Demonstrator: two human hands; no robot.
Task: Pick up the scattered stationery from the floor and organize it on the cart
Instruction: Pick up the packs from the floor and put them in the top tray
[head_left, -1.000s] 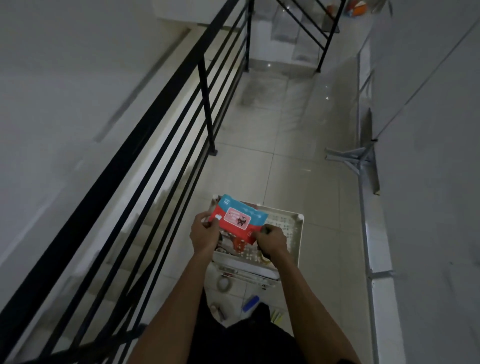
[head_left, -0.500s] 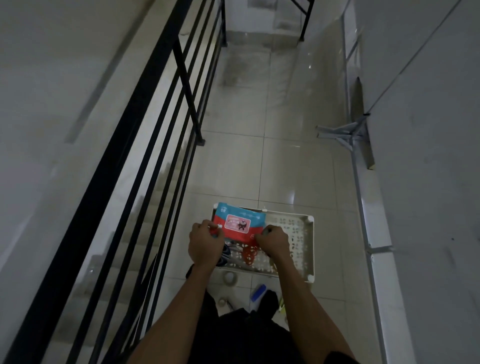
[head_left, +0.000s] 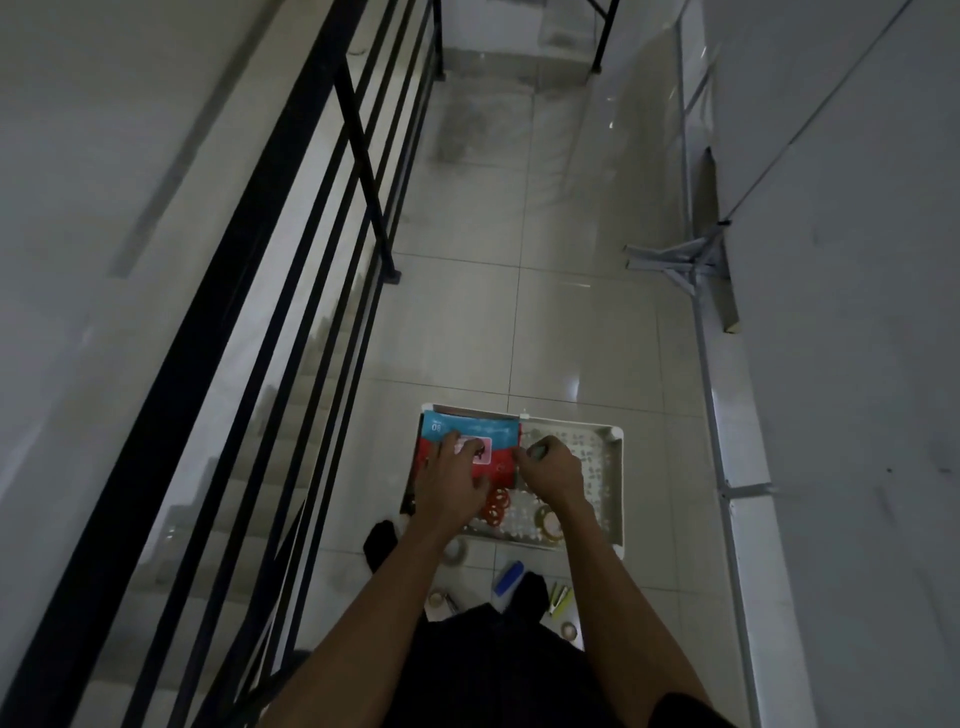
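Here | tray (head_left: 617, 470): packet (head_left: 496, 430), red rings (head_left: 496, 506), tape (head_left: 548, 520) | left hand (head_left: 449, 483) fingers flat on packet | right hand (head_left: 551, 470) fingers curled, grip unclear

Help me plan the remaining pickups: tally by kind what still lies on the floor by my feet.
Tape rolls: 3
Blue item: 1
Yellow-green item: 1
Total: 5; a small dark piece beside one roll is unclear.

forearms (head_left: 387, 597) bare | sleeve (head_left: 685, 709) black | feet (head_left: 381, 540) black, possibly socks
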